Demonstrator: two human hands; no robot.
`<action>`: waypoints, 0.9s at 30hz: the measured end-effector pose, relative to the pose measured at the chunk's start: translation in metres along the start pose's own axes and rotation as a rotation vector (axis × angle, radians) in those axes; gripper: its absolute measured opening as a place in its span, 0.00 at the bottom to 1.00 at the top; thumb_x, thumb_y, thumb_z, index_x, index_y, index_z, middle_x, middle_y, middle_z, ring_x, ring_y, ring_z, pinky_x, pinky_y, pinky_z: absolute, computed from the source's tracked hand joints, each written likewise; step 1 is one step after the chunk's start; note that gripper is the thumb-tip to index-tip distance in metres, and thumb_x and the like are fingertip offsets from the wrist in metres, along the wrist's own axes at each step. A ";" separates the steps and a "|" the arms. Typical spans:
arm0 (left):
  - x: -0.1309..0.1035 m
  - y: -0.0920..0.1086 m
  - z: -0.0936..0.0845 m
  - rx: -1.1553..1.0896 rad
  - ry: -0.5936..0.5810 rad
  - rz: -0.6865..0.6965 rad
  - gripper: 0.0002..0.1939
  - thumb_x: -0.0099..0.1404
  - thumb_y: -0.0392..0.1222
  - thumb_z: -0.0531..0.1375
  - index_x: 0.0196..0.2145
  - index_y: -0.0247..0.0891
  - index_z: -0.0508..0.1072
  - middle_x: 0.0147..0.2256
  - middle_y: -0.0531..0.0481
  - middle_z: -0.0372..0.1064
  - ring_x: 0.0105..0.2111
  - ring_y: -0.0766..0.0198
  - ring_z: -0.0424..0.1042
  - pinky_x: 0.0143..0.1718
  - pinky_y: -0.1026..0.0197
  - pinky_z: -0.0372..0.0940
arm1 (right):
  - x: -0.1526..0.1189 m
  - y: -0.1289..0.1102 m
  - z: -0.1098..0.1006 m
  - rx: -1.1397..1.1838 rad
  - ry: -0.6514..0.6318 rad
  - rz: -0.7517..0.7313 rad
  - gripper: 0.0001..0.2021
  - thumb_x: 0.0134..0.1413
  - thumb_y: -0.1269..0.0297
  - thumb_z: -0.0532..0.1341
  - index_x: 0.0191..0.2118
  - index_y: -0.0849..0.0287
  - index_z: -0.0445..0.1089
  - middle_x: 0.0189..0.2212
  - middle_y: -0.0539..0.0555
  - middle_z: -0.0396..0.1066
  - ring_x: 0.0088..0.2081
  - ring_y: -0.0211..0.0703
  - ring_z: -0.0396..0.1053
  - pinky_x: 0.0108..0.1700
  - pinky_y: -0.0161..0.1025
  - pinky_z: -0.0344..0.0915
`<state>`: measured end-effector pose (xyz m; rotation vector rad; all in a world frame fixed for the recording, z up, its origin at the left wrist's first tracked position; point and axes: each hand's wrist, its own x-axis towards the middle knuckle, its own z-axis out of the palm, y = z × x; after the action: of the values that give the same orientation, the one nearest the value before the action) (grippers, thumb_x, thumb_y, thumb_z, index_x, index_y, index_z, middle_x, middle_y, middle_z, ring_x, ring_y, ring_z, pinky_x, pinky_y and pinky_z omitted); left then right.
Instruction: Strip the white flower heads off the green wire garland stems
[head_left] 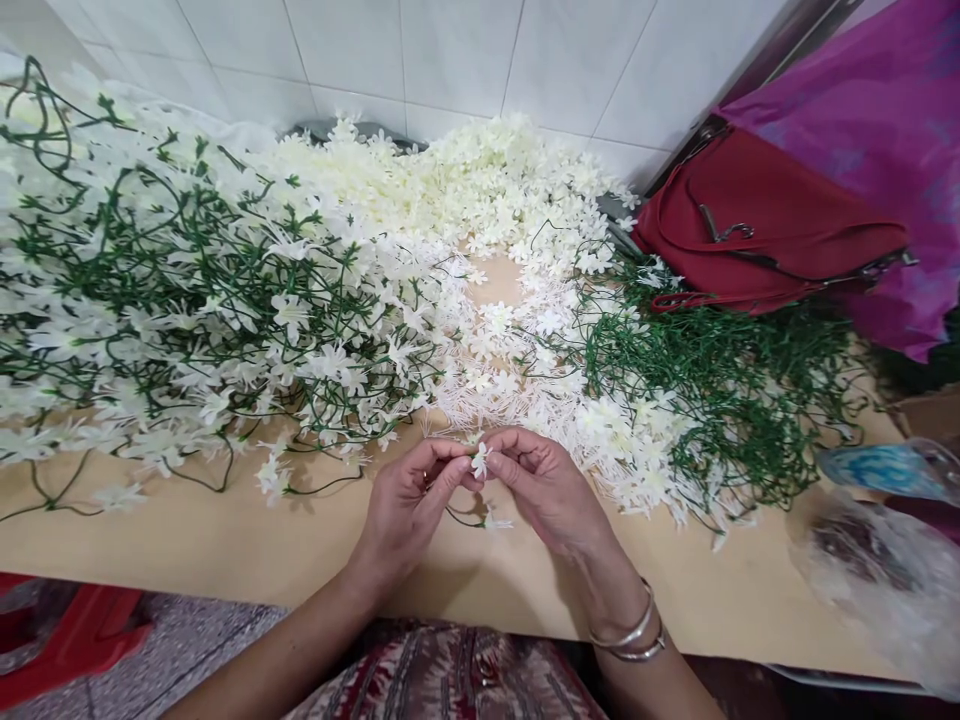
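Observation:
Close to the table's front edge, my left hand (pixel 418 495) and my right hand (pixel 546 488) meet with their fingertips pinched. Between them is a small white artificial flower (pixel 480 458), partly covered by the fingers. A green stem with another white bloom (pixel 496 520) hangs just below the hands. Right behind my fingers lies a pile of thin white stamens (pixel 495 400) mixed with petals. To the left spreads a large heap of finished-looking white flowers on green stems (pixel 225 300). Loose green stems (pixel 697 370) lie in a tangle on the right.
Cream petals (pixel 480 180) are heaped against the tiled wall (pixel 465 50). A red handbag (pixel 772 225) and a purple cloth (pixel 870 110) sit at the back right. Clear plastic bags (pixel 892 580) rest on the tabletop (pixel 675 590) at right. A red stool (pixel 82 640) stands below, left.

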<state>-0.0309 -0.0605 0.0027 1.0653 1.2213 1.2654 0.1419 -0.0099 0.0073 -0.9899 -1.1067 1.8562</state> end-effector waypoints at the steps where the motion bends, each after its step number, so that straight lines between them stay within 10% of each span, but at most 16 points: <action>1: 0.000 0.000 0.000 0.002 -0.005 0.001 0.11 0.72 0.49 0.65 0.42 0.37 0.79 0.31 0.49 0.80 0.32 0.62 0.80 0.38 0.62 0.74 | 0.000 0.000 -0.001 -0.014 0.007 -0.013 0.11 0.54 0.55 0.75 0.36 0.55 0.78 0.32 0.49 0.75 0.34 0.39 0.71 0.42 0.39 0.69; 27: -0.004 0.002 0.000 0.281 -0.055 0.117 0.05 0.75 0.42 0.60 0.42 0.40 0.74 0.30 0.53 0.79 0.31 0.64 0.79 0.37 0.63 0.70 | -0.003 -0.007 -0.006 -0.250 0.002 -0.158 0.06 0.57 0.60 0.72 0.38 0.52 0.79 0.35 0.50 0.73 0.37 0.40 0.71 0.42 0.39 0.68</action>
<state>-0.0309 -0.0645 0.0046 1.3831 1.3370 1.1664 0.1500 -0.0078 0.0122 -1.0102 -1.3989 1.6177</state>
